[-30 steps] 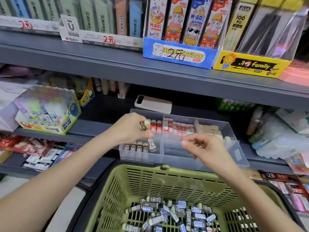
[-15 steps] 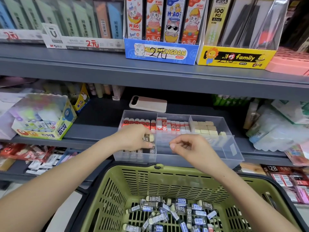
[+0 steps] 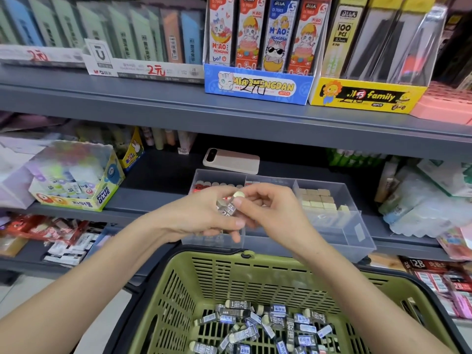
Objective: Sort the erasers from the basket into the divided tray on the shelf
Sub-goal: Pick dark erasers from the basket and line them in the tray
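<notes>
At frame centre, sleeved erasers point(image 3: 228, 210) are gripped in the curled left hand point(image 3: 201, 217). One tip is pinched by the right hand point(image 3: 272, 213), in front of the divided tray point(image 3: 332, 242).

Both your bare arms reach forward, one from each bottom corner, and they come together in the middle. Your hands are touching each other. Your left hand point(image 3: 201, 215) has its fingers curled, and its thumb lies flat across the front. It holds a small eraser in a black paper sleeve with a round cream tip point(image 3: 231, 206). Your right hand point(image 3: 272, 213) has its fingers bent too, with the knuckles up. Its thumb and first finger pinch the cream tip of the small eraser. Both wrists are straight.
</notes>
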A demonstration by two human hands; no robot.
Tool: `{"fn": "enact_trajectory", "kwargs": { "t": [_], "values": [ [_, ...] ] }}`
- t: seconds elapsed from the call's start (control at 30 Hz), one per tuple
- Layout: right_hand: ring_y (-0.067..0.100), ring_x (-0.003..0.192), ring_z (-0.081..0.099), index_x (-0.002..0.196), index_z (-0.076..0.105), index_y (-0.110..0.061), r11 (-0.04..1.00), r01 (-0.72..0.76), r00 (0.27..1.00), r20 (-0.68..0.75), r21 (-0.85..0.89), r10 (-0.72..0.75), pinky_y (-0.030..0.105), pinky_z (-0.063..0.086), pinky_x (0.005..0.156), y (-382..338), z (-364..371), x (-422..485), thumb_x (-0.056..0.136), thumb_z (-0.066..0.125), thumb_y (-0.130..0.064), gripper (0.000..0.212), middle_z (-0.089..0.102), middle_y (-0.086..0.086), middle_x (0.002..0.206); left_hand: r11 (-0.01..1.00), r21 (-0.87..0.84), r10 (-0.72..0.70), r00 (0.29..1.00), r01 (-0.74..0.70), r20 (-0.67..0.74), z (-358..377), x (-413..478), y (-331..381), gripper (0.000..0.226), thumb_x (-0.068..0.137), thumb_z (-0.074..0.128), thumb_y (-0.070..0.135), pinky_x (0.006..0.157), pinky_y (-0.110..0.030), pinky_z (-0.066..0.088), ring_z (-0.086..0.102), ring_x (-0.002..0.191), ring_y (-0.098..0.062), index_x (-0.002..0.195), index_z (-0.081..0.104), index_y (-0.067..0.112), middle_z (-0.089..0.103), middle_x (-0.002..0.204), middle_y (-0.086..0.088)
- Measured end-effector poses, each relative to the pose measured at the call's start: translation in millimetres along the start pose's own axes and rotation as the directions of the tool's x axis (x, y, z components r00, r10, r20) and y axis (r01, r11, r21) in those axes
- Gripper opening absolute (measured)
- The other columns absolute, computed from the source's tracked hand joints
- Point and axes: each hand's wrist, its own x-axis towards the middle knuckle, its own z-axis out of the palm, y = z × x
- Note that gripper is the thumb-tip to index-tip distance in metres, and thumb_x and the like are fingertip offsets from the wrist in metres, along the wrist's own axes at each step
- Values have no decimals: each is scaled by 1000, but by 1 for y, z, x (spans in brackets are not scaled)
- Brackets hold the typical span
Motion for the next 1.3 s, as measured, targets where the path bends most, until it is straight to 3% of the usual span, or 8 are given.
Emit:
{"fn": "enact_trajectory", "kwargs": {
  "t": [0.13,0.23,0.33,0.53,0.97,1.1,1.17,1.3],
  "values": [
    [2,59,55,87,66,-15,1000,-23,995,-93,20,25,15,43,59,2,-12,16,83,67,-6,10,63,-1,69,995,80,-40,964,63,-261,-14,-13,-6,25,90,63,18,35,-13,27,60,54,-5,115,60,20,73,91,-4],
    [6,66,53,93,62,-21,926,-71,997,-67,-371,49,22,45,72,14,-11,28,80,72,-16,17,63,-5,71,994,113,54,842,9,-537,-25,-25,-23,9,89,62,22,38,-7,30,47,42,3,96,69,22,67,73,5],
    [9,83,57,86,67,-25,761,35,999,27,-648,-22,25,43,77,24,4,32,79,72,-27,8,68,-8,79,991,-69,41,769,-110,-638,-25,-34,-39,10,87,63,26,40,-11,31,46,48,-1,94,68,22,63,66,8],
    [13,90,52,83,68,-28,661,91,996,62,-745,-66,29,41,76,30,19,42,78,70,-33,8,64,-9,82,862,-384,21,781,-331,-625,-18,-39,-58,14,76,68,20,51,-19,44,58,66,-10,88,72,23,65,73,-2],
    [8,88,56,69,60,-34,763,84,983,178,-641,41,33,45,84,30,17,42,75,76,-30,18,64,-14,79,796,-442,59,781,-413,-622,-14,-39,-67,21,78,56,15,57,-20,46,55,61,-10,88,73,21,63,76,-4],
    [-5,82,48,70,62,-36,735,100,980,196,-671,45,27,37,75,35,22,39,75,76,-34,16,59,-22,72,739,-512,45,791,-437,-610,-17,-38,-71,29,74,52,8,63,-23,50,59,73,-14,95,71,14,64,80,-7],
    [0,79,44,76,69,-34,661,123,986,168,-741,4,27,31,74,34,22,40,75,74,-39,8,59,-20,75,715,-539,37,794,-445,-607,-18,-37,-72,34,74,47,4,69,-25,52,61,79,-14,97,71,13,66,82,-7],
    [14,82,36,87,75,-32,267,358,934,337,-895,-121,29,28,74,33,19,45,85,61,-41,16,63,-12,82,704,-549,31,792,-450,-609,-18,-35,-72,35,87,39,-9,75,-26,55,66,86,-18,108,63,7,71,88,-8]
  ]
}}
